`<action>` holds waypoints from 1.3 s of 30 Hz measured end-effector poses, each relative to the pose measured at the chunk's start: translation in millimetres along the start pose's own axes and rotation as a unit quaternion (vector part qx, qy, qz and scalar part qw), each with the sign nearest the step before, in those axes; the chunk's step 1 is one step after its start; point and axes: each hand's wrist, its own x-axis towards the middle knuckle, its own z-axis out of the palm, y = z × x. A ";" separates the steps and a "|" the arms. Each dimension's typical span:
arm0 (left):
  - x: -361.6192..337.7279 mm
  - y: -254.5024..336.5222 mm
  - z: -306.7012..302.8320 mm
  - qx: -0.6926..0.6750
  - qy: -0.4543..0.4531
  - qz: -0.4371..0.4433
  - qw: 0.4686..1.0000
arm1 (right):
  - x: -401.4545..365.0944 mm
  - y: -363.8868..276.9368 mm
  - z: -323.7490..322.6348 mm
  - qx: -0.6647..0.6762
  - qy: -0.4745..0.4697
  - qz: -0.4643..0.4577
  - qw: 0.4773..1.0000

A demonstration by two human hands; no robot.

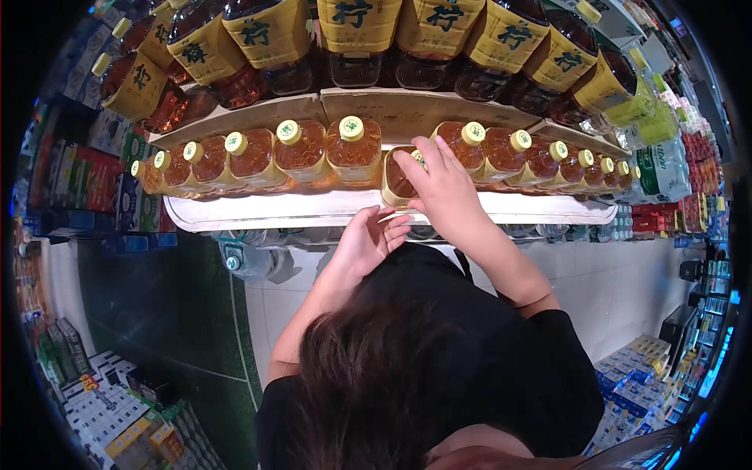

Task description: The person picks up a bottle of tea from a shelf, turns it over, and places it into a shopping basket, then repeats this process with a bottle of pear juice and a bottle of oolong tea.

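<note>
A drink bottle (398,188) of amber liquid with a yellow-green cap stands at the front edge of the white shelf (298,210), slightly forward of the row. My right hand (445,182) reaches over it from the right, fingers curled round its cap and upper part, hiding much of the top. Just below the bottle's base, my left hand (374,239) is held palm up with its fingers apart and loosely bent, holding nothing. Matching bottles line the shelf on both sides, the nearest being one bottle (354,149) to the left and another (460,145) to the right.
A cardboard strip (470,110) runs behind the row, below larger bottles with yellow labels (354,27). Large clear bottles (249,260) stand under the shelf. Stacked goods (94,176) are at the left, and wrapped water packs (662,176) at the right.
</note>
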 end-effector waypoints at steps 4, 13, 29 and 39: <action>19.5 0.0 -4.1 -0.135 0.017 -0.001 0.991 | 8.4 6.3 2.2 -0.022 -0.006 -0.011 1.000; 31.9 9.7 -3.7 -0.164 -0.047 0.041 0.984 | 21.0 9.0 4.9 -0.047 0.009 -0.002 0.999; 44.6 12.9 -6.3 -0.259 -0.102 0.048 0.959 | 32.8 16.5 11.5 -0.061 0.045 -0.005 0.997; 48.5 15.9 -4.7 -0.268 -0.094 0.055 0.957 | 36.3 18.9 13.3 -0.083 0.034 0.010 0.996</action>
